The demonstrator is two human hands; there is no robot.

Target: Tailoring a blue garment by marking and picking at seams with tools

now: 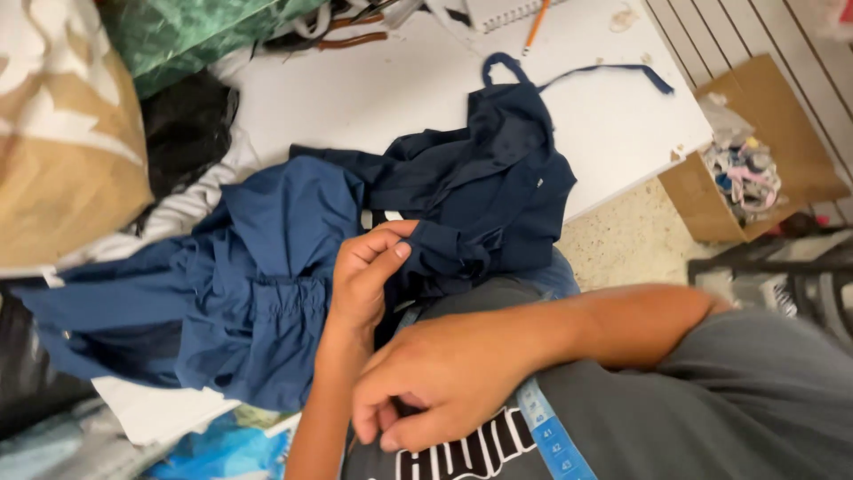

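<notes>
Navy garment (355,231) sprawled over white table (622,124), edge hanging toward lap. Left hand (364,276) pinches a fold of it, fingers curled. Right hand (444,378) clenched at shirt by tape measure (551,440). Cardboard box (755,151) of scraps on floor.

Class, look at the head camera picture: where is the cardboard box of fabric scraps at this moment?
The cardboard box sits on the floor at the right of the head view, just off the white table's right corner, with the scraps inside.
</notes>
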